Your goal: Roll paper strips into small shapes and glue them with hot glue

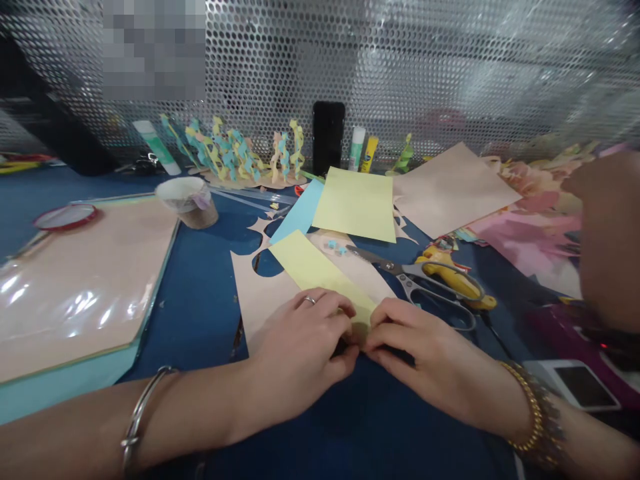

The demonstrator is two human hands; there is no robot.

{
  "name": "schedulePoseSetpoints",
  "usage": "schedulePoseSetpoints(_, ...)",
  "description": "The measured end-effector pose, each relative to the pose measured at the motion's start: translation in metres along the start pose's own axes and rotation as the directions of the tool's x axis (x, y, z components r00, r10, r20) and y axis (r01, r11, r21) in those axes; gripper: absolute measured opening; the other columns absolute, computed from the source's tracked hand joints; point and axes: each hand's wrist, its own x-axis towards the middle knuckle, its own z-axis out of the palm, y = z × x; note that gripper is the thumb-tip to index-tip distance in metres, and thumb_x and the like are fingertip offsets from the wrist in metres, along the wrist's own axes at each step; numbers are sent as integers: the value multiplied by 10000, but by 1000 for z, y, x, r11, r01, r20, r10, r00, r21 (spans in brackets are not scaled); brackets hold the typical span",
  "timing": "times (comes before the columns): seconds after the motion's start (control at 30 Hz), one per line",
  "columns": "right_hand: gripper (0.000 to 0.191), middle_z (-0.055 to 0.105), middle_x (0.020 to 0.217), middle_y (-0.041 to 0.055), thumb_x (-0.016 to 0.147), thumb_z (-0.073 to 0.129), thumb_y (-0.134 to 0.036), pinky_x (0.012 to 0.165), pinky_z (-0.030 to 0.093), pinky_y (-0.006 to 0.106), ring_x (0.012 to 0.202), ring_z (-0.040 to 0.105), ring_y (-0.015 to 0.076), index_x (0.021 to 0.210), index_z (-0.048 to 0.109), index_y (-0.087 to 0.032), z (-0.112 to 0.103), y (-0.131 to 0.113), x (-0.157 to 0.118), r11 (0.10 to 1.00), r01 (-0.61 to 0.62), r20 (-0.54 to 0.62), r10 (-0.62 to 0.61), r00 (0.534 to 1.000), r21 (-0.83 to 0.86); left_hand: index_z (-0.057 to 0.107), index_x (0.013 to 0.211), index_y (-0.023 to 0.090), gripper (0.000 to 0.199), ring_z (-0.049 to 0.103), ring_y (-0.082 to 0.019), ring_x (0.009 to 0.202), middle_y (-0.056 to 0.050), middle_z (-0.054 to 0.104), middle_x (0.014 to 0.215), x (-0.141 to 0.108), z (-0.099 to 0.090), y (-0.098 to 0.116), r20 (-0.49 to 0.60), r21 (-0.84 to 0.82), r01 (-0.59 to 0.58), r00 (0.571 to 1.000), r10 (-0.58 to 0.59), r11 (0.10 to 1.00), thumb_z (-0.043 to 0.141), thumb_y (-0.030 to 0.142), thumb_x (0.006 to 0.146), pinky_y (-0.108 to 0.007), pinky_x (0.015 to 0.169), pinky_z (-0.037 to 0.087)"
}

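- The long, pale-yellow paper strip (320, 267) lies slanting over a pale pink sheet with curved cut-outs (265, 293), its near end between the fingertips.
- The left hand (313, 343) pinches that near end; the right hand (425, 347) grips it just beside, fingers curled in. The exact fold or roll there is hidden.
- An uneven pull between the two could crease or tear the thin strip, or send the roll askew.
- The silver metal scissors with grey loop handles (395, 268) lie just beyond the right hand, blades parted; a careless reach could catch a finger or nick the paper.
- Their handles overlap a yellow plastic tool with a dark cord (457, 283), probably a glue gun; if hot, it could burn, and a snagged cord could drag both.
- Farther back on the dark-blue worktop (200, 293), a square yellow sheet (355, 203) overlaps a light-blue sheet (300, 213); a sleeve or wrist could shift them.
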Motion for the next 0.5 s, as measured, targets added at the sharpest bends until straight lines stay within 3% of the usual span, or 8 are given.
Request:
schedulePoseSetpoints(0.3, 158, 558, 874, 58, 902, 488, -114, 746, 504, 351, 817, 549, 195, 825, 619, -155, 6, -3, 1, 984, 45, 12, -44, 999, -171, 647, 801, 195, 69, 530, -271, 1059, -40, 608, 1059, 1, -2, -2, 19, -20, 3, 1000, -2, 1000, 606, 247, 820, -472, 924, 425)
schedulePoseSetpoints(0.5, 167, 557, 851, 73, 896, 466, -79, 720, 517, 393, 808, 542, 224, 850, 616, -134, 6, -8, 4, 954, 70, 53, -57, 997, -292, 647, 871, 199, 87, 556, -233, 1050, -38, 626, 1082, -4, -6, -8, 10, -103, -55, 998, 56, 993, 572, 181, 829, -424, 942, 439)
